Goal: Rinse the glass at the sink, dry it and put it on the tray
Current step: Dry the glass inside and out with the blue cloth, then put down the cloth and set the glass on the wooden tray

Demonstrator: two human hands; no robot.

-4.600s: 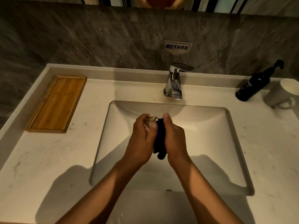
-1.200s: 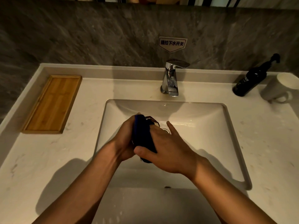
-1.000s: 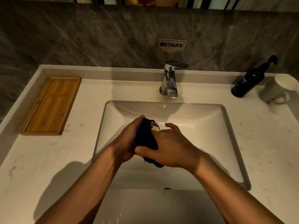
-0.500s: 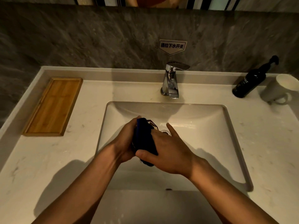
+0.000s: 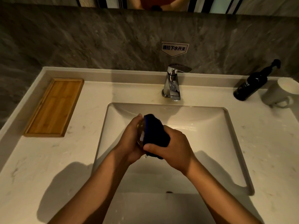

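We have the small clear drinking glass (image 5: pixel 141 132) in the air above the white rectangular sink basin (image 5: pixel 210 126), and that is where the danger sits: a wet glass is slippery, and if our rubbing pushes harder than our hold, we judge it could slip down into the hard basin and crack. Twisting the dark blue cloth (image 5: pixel 155 135) too firmly against the thin wall could do the same harm. Carrying it off with damp patches would leave marks on the bamboo tray (image 5: pixel 38 125), which lies on the pale counter well to the left of the basin, empty.

Our left hand (image 5: pixel 131 139) is wrapped round the glass from the basin's left side, fingers curled behind it, so only a sliver of clear wall shows between palm and cloth. Our right hand (image 5: pixel 174 149) grips the blue cloth, thumb underneath and fingers folded over, pressing it against the glass's right side. We cannot tell whether the cloth reaches inside the glass.

The chrome tap (image 5: pixel 172 84) behind the basin shows no running water, so we judge drying is under way.
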